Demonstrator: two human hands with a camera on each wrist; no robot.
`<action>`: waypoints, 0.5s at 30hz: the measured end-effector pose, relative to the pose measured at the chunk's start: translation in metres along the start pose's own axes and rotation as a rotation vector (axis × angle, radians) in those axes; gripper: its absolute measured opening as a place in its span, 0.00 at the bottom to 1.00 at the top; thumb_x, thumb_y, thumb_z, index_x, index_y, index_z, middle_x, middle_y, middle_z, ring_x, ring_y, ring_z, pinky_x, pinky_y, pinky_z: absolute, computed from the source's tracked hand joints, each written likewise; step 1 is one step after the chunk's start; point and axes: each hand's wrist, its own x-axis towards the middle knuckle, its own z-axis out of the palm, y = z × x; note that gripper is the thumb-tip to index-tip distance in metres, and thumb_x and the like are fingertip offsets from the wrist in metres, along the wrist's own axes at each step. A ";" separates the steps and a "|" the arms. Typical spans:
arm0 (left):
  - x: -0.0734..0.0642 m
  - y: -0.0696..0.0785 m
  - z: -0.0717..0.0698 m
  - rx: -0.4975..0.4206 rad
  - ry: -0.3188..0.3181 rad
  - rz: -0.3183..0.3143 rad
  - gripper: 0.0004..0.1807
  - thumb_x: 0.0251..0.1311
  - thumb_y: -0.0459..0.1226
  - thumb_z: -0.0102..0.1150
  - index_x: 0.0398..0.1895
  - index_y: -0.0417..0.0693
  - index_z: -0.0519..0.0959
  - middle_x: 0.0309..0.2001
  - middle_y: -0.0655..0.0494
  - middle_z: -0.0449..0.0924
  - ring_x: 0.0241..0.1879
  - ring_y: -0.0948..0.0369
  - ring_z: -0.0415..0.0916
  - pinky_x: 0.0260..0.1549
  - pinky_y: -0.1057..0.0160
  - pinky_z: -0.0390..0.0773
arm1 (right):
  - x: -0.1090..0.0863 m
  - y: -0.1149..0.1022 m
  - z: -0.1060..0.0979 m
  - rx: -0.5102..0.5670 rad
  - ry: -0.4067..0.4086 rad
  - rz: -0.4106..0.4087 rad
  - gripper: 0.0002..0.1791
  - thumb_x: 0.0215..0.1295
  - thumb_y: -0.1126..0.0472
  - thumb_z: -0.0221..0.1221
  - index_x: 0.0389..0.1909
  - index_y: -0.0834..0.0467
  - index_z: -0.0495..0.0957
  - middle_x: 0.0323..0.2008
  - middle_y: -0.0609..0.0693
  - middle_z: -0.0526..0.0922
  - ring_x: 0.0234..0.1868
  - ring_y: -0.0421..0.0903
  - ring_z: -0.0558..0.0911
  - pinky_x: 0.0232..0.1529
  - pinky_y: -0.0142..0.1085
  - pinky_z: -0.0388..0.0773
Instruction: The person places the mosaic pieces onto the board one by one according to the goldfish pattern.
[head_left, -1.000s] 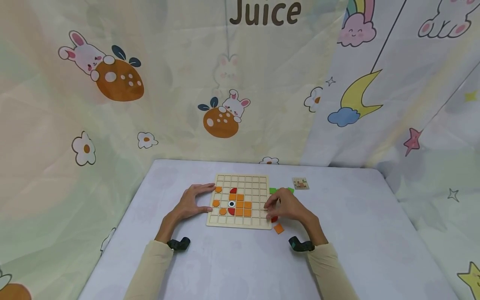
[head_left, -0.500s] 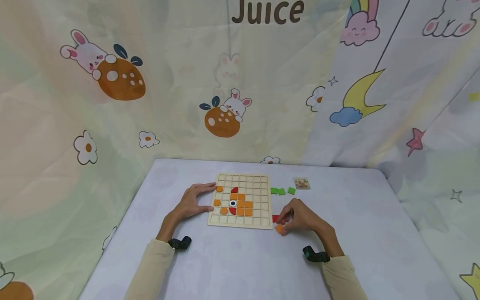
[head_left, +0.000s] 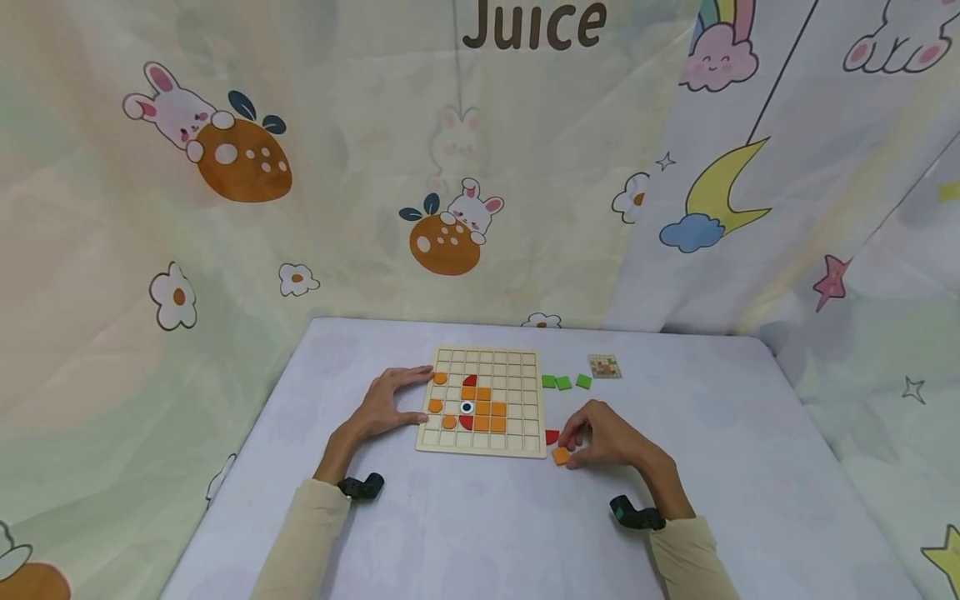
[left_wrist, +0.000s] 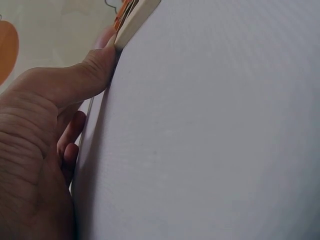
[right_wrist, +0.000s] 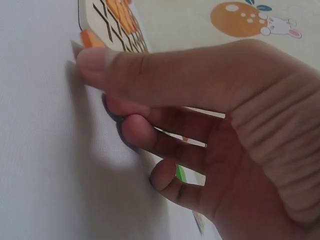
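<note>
A wooden grid board lies on the table with orange square tiles, orange discs, red quarter-round pieces and an eye disc in its cells. My left hand spreads thumb and fingers against the board's left edge; in the left wrist view the thumb meets the board's corner. Off the board's near right corner, my right hand pinches a loose orange square tile low over the tabletop. The right wrist view has the thumb at this tile, its other fingers curled behind. A red piece lies just beyond it.
Three green square tiles lie along the board's right side. Behind them is a small picture card. A printed cloth backdrop rises behind the table's far edge.
My right hand has moved from the board's right edge toward me and to the right, onto the orange square tile. The green tiles came into full view. The left hand stays put.
</note>
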 end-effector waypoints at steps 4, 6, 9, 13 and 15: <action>0.001 0.000 0.001 -0.002 -0.002 0.001 0.44 0.54 0.49 0.84 0.77 0.55 0.78 0.81 0.53 0.72 0.78 0.42 0.66 0.76 0.28 0.57 | -0.003 -0.002 -0.001 -0.031 0.041 0.001 0.12 0.51 0.63 0.84 0.35 0.53 0.91 0.29 0.41 0.89 0.33 0.42 0.83 0.40 0.32 0.79; 0.001 0.000 0.001 0.000 -0.002 0.000 0.44 0.55 0.49 0.84 0.77 0.56 0.78 0.81 0.53 0.72 0.78 0.42 0.66 0.76 0.28 0.58 | -0.004 -0.004 -0.001 -0.048 0.076 0.000 0.12 0.52 0.63 0.84 0.35 0.53 0.91 0.29 0.41 0.89 0.33 0.41 0.83 0.41 0.33 0.79; 0.001 -0.001 0.001 0.000 -0.004 -0.001 0.44 0.55 0.50 0.84 0.77 0.56 0.78 0.81 0.53 0.72 0.78 0.42 0.66 0.76 0.28 0.58 | -0.003 -0.005 0.000 -0.071 0.145 -0.001 0.12 0.53 0.63 0.83 0.37 0.51 0.91 0.30 0.39 0.88 0.33 0.37 0.82 0.41 0.32 0.78; 0.001 -0.002 0.001 -0.003 -0.005 -0.006 0.44 0.55 0.50 0.84 0.77 0.57 0.78 0.81 0.54 0.72 0.78 0.42 0.66 0.76 0.28 0.58 | 0.002 -0.007 0.005 -0.075 0.261 -0.029 0.11 0.55 0.65 0.80 0.37 0.51 0.91 0.31 0.38 0.88 0.33 0.36 0.81 0.39 0.32 0.78; 0.001 -0.003 0.001 0.003 -0.003 -0.005 0.44 0.55 0.50 0.84 0.77 0.57 0.78 0.81 0.54 0.72 0.78 0.43 0.66 0.76 0.28 0.58 | 0.005 -0.008 0.007 -0.057 0.309 -0.045 0.11 0.55 0.67 0.79 0.37 0.51 0.90 0.32 0.40 0.88 0.33 0.38 0.82 0.38 0.32 0.78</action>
